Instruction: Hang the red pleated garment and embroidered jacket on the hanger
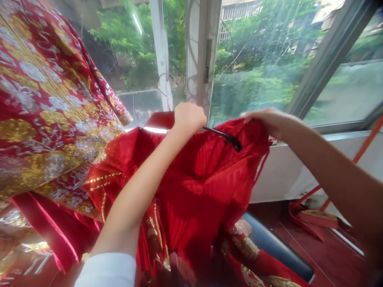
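Observation:
A red garment (191,207) with gold beaded trim and a glittery sleeve is held up in front of me at the window. My left hand (189,116) is closed in a fist around the middle of a black clothes hanger (221,132), whose metal hook rises above the fist. The hanger's right end shows bare inside the garment's neck opening; its left side lies along the other shoulder. With my right hand (265,119) I grip the garment's right shoulder edge, fingers partly hidden by the cloth, and that edge stands apart from the hanger's tip.
A red robe (54,91) with gold and silver embroidery hangs close on the left. Sliding windows (254,67) rise behind. Below right are a dark padded bench (275,243), a red dustpan (308,219) with an orange handle, and the dark red floor (287,231).

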A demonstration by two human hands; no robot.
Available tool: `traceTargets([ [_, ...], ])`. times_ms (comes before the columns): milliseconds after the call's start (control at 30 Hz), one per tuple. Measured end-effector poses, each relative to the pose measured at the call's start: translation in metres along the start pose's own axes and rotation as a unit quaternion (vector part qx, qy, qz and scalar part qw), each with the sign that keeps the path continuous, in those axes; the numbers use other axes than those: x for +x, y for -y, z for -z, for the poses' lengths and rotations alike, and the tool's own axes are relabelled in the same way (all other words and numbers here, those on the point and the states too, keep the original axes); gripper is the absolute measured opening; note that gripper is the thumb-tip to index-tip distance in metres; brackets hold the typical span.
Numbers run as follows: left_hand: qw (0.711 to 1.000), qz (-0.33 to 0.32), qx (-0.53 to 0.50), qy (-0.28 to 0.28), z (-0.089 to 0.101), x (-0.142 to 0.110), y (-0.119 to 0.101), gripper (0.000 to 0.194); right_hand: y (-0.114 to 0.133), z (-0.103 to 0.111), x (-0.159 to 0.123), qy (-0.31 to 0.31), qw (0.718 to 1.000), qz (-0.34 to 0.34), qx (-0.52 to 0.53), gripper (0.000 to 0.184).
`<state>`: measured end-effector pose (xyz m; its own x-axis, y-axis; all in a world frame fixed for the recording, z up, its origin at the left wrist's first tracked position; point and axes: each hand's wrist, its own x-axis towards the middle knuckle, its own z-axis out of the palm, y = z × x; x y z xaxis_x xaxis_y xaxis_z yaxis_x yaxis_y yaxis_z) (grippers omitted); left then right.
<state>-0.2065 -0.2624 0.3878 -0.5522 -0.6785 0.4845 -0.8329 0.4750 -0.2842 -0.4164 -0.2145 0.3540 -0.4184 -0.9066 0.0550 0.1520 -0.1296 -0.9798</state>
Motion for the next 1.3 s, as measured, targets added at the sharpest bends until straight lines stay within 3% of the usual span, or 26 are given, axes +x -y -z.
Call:
traceTargets([
  [67, 1.000, 0.014, -0.010, -0.007, -0.002, 0.001, -0.002, 0.034, 0.027, -0.007, -0.021, -0.049, 0.987, 0.091, -0.123, 0.024],
  [167, 0.998, 0.032, -0.041, -0.029, -0.004, 0.001, -0.002, 0.034, 0.031, -0.027, -0.080, -0.069, 0.915, 0.295, -0.266, 0.033],
  [233, 0.996, 0.038, -0.060, -0.049, -0.006, 0.000, -0.001, 0.034, 0.002, -0.046, -0.123, -0.019, 0.802, 0.438, -0.405, 0.039],
  [267, 0.995, 0.037, -0.067, -0.059, -0.007, -0.001, -0.001, 0.033, -0.019, -0.056, -0.140, 0.003, 0.742, 0.463, -0.485, 0.039],
  [333, 0.992, 0.035, -0.084, -0.083, -0.011, -0.002, -0.001, 0.031, -0.057, -0.074, -0.161, 0.068, 0.628, 0.414, -0.655, 0.031],
  [367, 0.990, 0.034, -0.098, -0.099, -0.013, -0.001, -0.001, 0.030, -0.069, -0.081, -0.163, 0.107, 0.588, 0.385, -0.703, 0.030],
  [400, 0.986, 0.033, -0.118, -0.117, -0.015, -0.001, -0.002, 0.029, -0.075, -0.086, -0.160, 0.147, 0.562, 0.345, -0.737, 0.031],
  [433, 0.979, 0.029, -0.147, -0.137, -0.016, 0.000, -0.001, 0.029, -0.074, -0.088, -0.154, 0.198, 0.555, 0.307, -0.747, 0.030],
  [500, 0.953, 0.003, -0.242, -0.183, -0.017, 0.000, 0.002, 0.034, -0.053, -0.087, -0.136, 0.332, 0.585, 0.236, -0.701, 0.029],
  [533, 0.928, -0.017, -0.306, -0.212, -0.016, -0.003, 0.007, 0.038, -0.038, -0.086, -0.127, 0.383, 0.617, 0.206, -0.656, 0.031],
  [567, 0.896, -0.034, -0.370, -0.243, -0.015, -0.009, 0.014, 0.043, -0.021, -0.085, -0.117, 0.391, 0.658, 0.196, -0.613, 0.033],
  [600, 0.865, -0.044, -0.418, -0.273, -0.013, -0.019, 0.023, 0.045, -0.007, -0.086, -0.108, 0.354, 0.703, 0.215, -0.579, 0.036],
  [667, 0.835, -0.026, -0.439, -0.332, -0.008, -0.054, 0.049, 0.040, 0.013, -0.092, -0.091, 0.185, 0.766, 0.308, -0.533, 0.036],
  [700, 0.844, 0.001, -0.402, -0.354, -0.007, -0.079, 0.064, 0.032, 0.017, -0.099, -0.083, 0.109, 0.772, 0.358, -0.514, 0.034],
  [733, 0.862, 0.034, -0.344, -0.372, -0.008, -0.107, 0.079, 0.024, 0.017, -0.107, -0.075, 0.075, 0.768, 0.393, -0.500, 0.032],
  [800, 0.886, 0.104, -0.212, -0.399, -0.013, -0.166, 0.107, 0.025, 0.012, -0.126, -0.061, 0.104, 0.768, 0.392, -0.496, 0.034],
  [867, 0.900, 0.146, -0.125, -0.391, -0.027, -0.218, 0.131, 0.040, 0.007, -0.144, -0.050, 0.156, 0.781, 0.342, -0.498, 0.037],
  [933, 0.939, 0.114, -0.105, -0.306, -0.045, -0.253, 0.150, 0.054, 0.005, -0.157, -0.043, 0.185, 0.808, 0.295, -0.475, 0.036],
  [1033, 0.972, 0.094, -0.044, -0.209, -0.071, -0.272, 0.168, 0.062, 0.004, -0.165, -0.039, 0.222, 0.829, 0.269, -0.436, 0.035],
  [1167, 0.951, 0.121, 0.016, -0.285, -0.078, -0.269, 0.165, 0.046, 0.000, -0.165, -0.038, 0.229, 0.815, 0.308, -0.435, 0.034],
  [1233, 0.944, 0.106, 0.038, -0.311, -0.073, -0.267, 0.148, 0.044, -0.003, -0.165, -0.038, 0.215, 0.816, 0.313, -0.436, 0.033],
  [1300, 0.948, 0.097, 0.061, -0.297, -0.068, -0.264, 0.121, 0.043, -0.006, -0.165, -0.037, 0.198, 0.819, 0.315, -0.437, 0.034],
])
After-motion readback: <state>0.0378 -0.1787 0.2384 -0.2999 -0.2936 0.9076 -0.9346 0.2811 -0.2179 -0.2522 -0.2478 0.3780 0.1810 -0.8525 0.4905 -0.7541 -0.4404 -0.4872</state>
